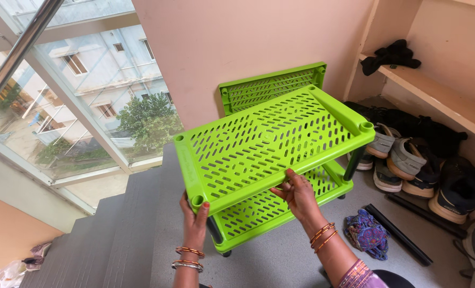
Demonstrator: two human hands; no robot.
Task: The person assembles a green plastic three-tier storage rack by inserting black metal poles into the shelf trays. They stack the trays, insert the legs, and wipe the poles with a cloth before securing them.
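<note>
While both hands grip the near long edge of the top green shelf panel (272, 141), the panel sits tilted, its near left corner lower than its far right corner, above the lower green panel (280, 205) of a small plastic rack standing on the grey landing floor (280, 256) at the head of the stairs (115, 234). The left hand (195, 224) is wrapped around the near left corner, just under the round corner socket, fingers curled shut on the rim. The right hand (298, 194) pinches the same edge further along, thumb on top and fingers beneath.

To seat this panel well, the person would likely need to level it first, then line each corner socket over its dark upright post (353, 162) (only the right post and part of a near one show clearly) and press down evenly, one corner at a time rather than forcing one side.

The panel's long axis runs from the near left towards the far right, roughly parallel to the pink wall (237, 48), with its slotted face turned upward. A third green panel (269, 85) leans upright against that wall, and shoes (402, 157) lie along the floor's right edge, beside a patterned cloth pouch (366, 234) and loose black rods (400, 234).
</note>
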